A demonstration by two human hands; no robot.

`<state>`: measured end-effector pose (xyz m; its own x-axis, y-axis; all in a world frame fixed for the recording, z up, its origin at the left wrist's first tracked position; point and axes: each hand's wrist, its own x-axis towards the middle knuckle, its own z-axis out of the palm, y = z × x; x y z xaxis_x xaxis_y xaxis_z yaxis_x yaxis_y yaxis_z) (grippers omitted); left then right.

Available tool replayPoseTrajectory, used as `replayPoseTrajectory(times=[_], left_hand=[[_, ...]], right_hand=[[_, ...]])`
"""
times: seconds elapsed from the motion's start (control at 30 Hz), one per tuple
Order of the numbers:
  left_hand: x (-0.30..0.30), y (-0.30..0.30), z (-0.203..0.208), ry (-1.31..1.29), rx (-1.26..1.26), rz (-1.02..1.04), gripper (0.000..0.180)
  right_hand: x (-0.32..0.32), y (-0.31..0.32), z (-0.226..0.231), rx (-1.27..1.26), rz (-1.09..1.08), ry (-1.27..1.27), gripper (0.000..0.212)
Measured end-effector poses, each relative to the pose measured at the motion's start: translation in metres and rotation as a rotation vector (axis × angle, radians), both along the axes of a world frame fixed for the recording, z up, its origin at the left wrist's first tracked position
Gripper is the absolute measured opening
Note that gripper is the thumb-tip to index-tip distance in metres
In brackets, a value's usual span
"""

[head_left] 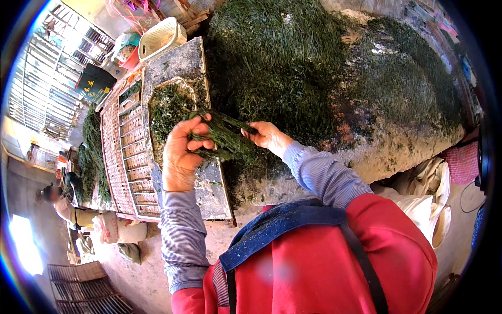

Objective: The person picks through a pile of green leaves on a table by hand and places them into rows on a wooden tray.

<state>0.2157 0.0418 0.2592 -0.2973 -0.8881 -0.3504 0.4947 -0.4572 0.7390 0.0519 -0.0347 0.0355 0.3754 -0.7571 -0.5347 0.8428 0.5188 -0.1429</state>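
A loose bunch of dark green, grass-like strands (227, 133) stretches between my two hands. My left hand (184, 149) curls its fingers, somewhat apart, about the bunch's left end. At the other end, my right hand (267, 137) pinches the strands between thumb and fingers. Just beyond my left hand, a shallow heap of short green bits (170, 110) lies on a grey board (212, 201). A broad pile of the same long strands (282, 68) covers the worktop ahead and to the right.
Left of the board is a slatted rack (137, 152). Farther off stand a cream plastic basket (162, 39), a red container (130, 58) and a black bucket (95, 83). Another person (65, 206) is at the far left. White sacks (418, 196) lie under the worktop's right side.
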Motion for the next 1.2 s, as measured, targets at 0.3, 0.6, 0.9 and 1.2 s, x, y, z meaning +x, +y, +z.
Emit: replayPoseTrajectory(times=[0.3, 0.6, 0.9, 1.2], left_hand=[[0.007, -0.015, 0.072, -0.027, -0.185, -0.048, 0.023], [0.032, -0.033, 0.153, 0.369, -0.585, -0.243, 0.018], [0.024, -0.052, 0.019, 0.036, -0.456, -0.089, 0.017], [-0.025, -0.031, -0.063, 0.010, -0.131, -0.068, 0.083]], right_hand=[[-0.029, 0.031, -0.024, -0.169, 0.440, 0.477, 0.013], [-0.042, 0.051, -0.025, -0.277, 0.449, 0.370, 0.047], [-0.062, 0.035, 0.088, -1.620, 0.722, 1.704, 0.034], [-0.035, 0.005, 0.246, -2.031, 0.748, 1.491, 0.030]])
